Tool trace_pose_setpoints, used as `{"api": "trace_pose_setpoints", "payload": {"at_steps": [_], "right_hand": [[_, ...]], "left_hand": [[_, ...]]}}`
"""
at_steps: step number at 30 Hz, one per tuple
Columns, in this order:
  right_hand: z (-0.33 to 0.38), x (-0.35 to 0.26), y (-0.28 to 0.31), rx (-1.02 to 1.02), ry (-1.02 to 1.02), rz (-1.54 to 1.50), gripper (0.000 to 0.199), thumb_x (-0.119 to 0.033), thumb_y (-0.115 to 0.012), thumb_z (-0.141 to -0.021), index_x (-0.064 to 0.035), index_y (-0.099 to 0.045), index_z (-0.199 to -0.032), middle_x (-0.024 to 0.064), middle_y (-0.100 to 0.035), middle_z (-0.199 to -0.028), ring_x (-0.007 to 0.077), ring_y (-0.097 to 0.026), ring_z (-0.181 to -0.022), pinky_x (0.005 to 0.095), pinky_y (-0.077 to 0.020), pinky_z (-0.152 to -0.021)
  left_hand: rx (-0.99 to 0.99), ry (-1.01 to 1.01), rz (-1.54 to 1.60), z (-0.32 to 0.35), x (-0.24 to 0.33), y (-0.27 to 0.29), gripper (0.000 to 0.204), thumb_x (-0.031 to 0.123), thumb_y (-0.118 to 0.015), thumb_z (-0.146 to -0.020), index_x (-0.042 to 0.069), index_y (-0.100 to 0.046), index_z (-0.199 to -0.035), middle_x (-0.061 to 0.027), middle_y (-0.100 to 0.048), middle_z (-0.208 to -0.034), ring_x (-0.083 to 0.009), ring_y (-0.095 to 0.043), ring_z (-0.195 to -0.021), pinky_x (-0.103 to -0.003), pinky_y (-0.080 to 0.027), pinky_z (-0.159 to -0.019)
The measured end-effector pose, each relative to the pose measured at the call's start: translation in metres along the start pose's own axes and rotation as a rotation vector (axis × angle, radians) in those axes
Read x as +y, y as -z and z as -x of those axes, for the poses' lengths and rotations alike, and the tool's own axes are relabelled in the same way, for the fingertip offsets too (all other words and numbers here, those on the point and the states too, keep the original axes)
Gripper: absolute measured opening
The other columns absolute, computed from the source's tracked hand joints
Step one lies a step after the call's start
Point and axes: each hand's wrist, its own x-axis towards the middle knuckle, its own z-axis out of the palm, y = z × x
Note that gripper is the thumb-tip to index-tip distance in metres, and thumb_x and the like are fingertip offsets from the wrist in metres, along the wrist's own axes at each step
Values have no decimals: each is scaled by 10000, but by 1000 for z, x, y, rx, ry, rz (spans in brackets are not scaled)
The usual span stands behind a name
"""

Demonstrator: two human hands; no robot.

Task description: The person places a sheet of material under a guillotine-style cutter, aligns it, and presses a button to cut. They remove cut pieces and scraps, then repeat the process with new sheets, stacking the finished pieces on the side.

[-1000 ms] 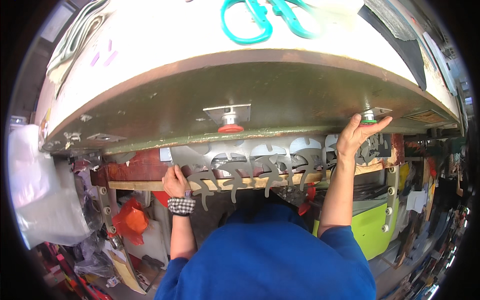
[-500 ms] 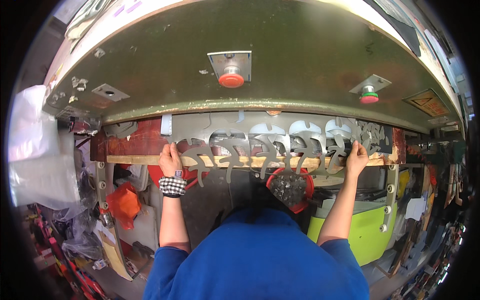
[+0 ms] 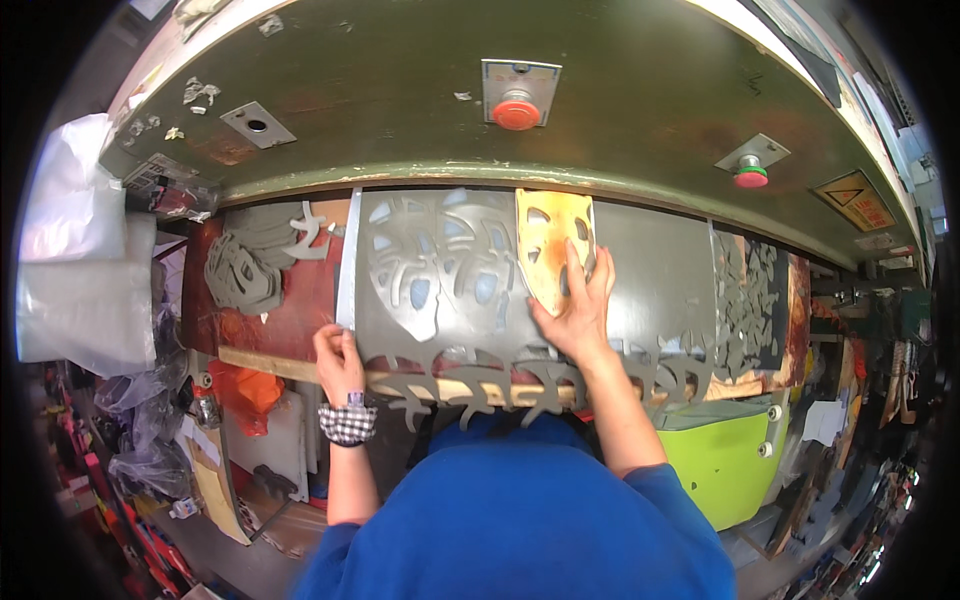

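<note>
A grey sheet (image 3: 655, 270) lies on the dark red work board (image 3: 300, 335), its near edge cut into curved, branching strips that hang over the front. My left hand (image 3: 342, 362) pinches the sheet's near left corner, beside a pale strip. Further right, my right hand (image 3: 585, 315) spans a yellow cutting die (image 3: 553, 215) lying on the sheet; the thumb is at its left edge and the fingers reach over its top and right side. Left of the die, two cut shapes with holes (image 3: 405, 265) show in the sheet, bluish through the openings.
A green machine beam (image 3: 380, 90) spans the far side, bearing a red button (image 3: 515, 112) and a green button (image 3: 750, 175). Stacked grey cut pieces (image 3: 245, 265) lie at left, grey scraps (image 3: 745, 300) at right. A lime-green panel (image 3: 715, 465) stands below the board.
The sheet has come toward me, uncovering the cut shapes. My right hand has left its right edge and is now on the yellow die. My left hand stays at the left corner.
</note>
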Motion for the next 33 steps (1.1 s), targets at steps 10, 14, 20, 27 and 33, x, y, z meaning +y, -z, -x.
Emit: {"api": "trace_pose_setpoints", "payload": {"at_steps": [10,14,20,27,33], "right_hand": [[3,-7,13,141,-420,-788,828,-14,-825,-601,-58,-431,-1328,164,-420,-1350,255,-470,-1223,361,-409,-1017],[10,-1,32,208,-470,-1256,892,65,-780,-644,-36,-309,-1394,189,-478,-1314,256,-520,-1182,366,-439,-1001],[15,14,35,270,-519,-1632,826,-14,-716,-727,-43,-258,-1413,228,-510,-1288,270,-540,-1165,356,-432,-997],[56,53,78,642,-450,-1551,541,-70,-603,-780,13,-413,-1279,249,-438,-1351,382,-421,-1289,597,-213,-1148],[139,72,121,1059,-484,-1835,807,-150,-677,-791,-45,-249,-1467,250,-270,-1475,470,-232,-1367,610,-184,-1148]], "left_hand": [[-359,-453,279,-6,135,-97,219,62,-610,-887,30,-591,-1103,-60,-650,-803,-139,-613,-685,-279,-492,-631],[-621,-434,226,-1,187,-155,339,341,-483,-970,19,-578,-920,-178,-617,-634,-343,-641,-619,-436,-479,-554],[-636,-234,249,3,191,-182,343,295,-486,-970,15,-517,-775,-186,-596,-598,-338,-625,-529,-449,-492,-546],[-766,-178,91,-23,179,-178,304,248,-514,-961,0,-528,-786,-78,-605,-576,-144,-590,-435,-292,-461,-365],[-791,-106,131,-33,185,-175,343,270,-510,-970,-3,-530,-763,-60,-545,-497,-127,-529,-377,-285,-430,-344]]}}
